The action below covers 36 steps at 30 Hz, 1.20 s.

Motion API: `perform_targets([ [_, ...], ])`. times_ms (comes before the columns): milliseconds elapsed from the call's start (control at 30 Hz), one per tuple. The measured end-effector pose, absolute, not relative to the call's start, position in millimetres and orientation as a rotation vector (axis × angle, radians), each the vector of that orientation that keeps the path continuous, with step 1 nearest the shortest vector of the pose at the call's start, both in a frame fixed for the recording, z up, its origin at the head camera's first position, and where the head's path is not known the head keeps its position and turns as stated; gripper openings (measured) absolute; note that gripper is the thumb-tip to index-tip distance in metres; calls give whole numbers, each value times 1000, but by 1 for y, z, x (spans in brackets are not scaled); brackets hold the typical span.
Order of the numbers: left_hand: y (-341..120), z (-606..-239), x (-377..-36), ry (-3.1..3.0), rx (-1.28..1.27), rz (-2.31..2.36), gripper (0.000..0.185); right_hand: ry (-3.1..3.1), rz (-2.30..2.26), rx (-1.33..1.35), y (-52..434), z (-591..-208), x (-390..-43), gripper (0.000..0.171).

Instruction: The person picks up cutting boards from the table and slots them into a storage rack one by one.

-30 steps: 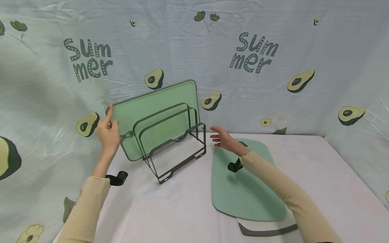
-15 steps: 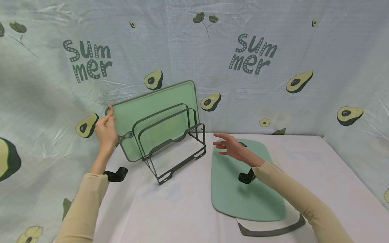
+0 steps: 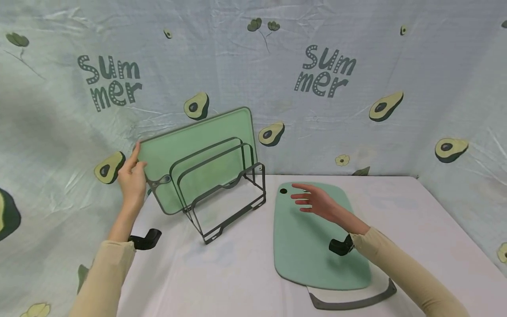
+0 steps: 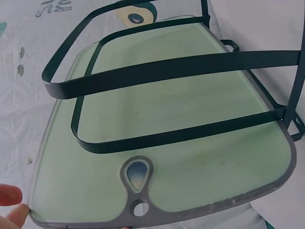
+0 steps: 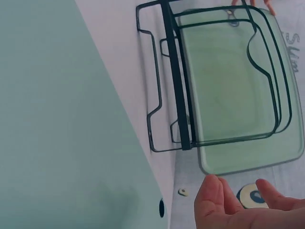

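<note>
Over the last second the right hand [image 3: 317, 203] has drawn back from the dark wire rack [image 3: 222, 185] and now hovers, fingers spread and empty, over the flat green cutting board [image 3: 313, 246] on the worktop [image 3: 237, 273]. The left hand [image 3: 131, 178] still pinches the corner of the translucent green board [image 3: 198, 145] standing in the rack's rear slot.

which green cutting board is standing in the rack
The lighter translucent board at the left hand, upright in the wire rack; the darker board lies flat on the table.
</note>
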<state>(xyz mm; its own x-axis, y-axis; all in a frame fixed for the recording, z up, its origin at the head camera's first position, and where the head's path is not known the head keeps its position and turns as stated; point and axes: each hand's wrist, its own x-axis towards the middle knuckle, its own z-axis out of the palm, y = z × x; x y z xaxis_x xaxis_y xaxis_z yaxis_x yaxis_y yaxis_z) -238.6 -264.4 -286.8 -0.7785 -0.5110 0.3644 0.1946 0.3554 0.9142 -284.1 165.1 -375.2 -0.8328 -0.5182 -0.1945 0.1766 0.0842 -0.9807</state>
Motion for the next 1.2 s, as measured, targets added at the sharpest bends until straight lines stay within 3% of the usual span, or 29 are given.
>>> perform_targets([
  [467,-243,-313,-200,-1935,261,-1715,50,1975,-1705,-275,223,-388,-249,58],
  [967,-168,-322,-160,-2072,-180,-1907,38,2228,-1576,-165,275,-398,-216,61],
  [1200,-122,-344,-166,-2252,-174,-2267,38,2272,-1507,-20,295,-403,-204,65],
])
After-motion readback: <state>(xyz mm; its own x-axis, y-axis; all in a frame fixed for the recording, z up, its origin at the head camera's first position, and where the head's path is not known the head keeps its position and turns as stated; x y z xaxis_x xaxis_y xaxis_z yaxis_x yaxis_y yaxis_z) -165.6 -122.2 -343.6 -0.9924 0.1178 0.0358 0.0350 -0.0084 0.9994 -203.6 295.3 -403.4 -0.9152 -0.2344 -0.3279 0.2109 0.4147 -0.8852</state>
